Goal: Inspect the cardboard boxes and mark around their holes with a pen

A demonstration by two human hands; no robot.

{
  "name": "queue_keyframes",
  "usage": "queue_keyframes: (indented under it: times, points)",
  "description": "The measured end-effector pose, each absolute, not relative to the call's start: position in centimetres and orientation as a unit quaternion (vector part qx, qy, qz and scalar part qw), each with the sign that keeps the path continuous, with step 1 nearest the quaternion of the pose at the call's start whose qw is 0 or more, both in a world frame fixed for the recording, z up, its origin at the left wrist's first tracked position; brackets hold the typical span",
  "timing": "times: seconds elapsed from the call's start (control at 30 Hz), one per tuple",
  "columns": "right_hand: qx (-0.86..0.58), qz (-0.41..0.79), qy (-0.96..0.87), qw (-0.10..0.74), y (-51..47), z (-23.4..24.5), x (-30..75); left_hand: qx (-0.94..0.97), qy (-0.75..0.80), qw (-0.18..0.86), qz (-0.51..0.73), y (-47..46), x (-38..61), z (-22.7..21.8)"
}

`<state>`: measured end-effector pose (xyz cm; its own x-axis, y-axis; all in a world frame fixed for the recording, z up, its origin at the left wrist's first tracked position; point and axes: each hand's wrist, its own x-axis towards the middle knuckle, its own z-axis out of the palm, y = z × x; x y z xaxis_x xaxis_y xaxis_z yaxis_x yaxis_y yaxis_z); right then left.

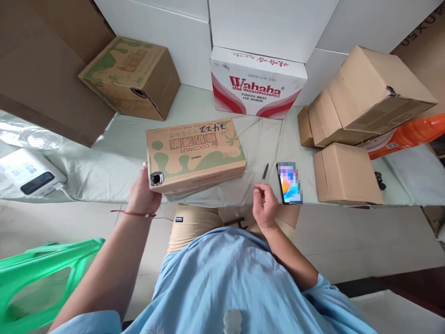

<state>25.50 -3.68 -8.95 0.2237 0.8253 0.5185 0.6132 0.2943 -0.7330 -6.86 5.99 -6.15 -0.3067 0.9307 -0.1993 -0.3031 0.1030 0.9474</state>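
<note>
L hand at box, R hand half-curled nr pen.

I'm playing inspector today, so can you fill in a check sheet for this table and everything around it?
Surface: table under a wrinkled pale cloth.
Things at hand: printed brown box with marker writing and a ragged corner hole; pen lying beyond the right hand.
Clutter: phone, red-and-white box, another printed box at the back left, plain box at right.
Hands: left hand at the printed brown box's left end, grip partly hidden; right curled, nothing seen in it.
Cables: white cable at a white gadget.
Surroundings: white panels behind, green stool at left.
</note>
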Motion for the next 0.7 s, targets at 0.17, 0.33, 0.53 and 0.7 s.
queue_keyframes:
  times: [0.17,0.33,0.53,0.7]
  points:
    - [-0.594,0.215,-0.508,0.585,0.0,-5.9,24.7,0.281,0.513,0.528,0.616,5.7,-3.3,-6.3]
    - [-0.597,0.301,-0.476,0.571,3.3,-4.6,24.7,0.323,0.477,0.573,0.583,4.5,-1.0,-5.2]
    - [-0.608,0.322,-0.431,0.584,3.4,-4.5,25.4,0.316,0.454,0.640,0.534,4.3,-1.4,-3.2]
    - [-0.592,0.335,-0.410,0.608,2.8,-5.1,25.9,0.292,0.497,0.656,0.488,4.0,-2.0,-2.1]
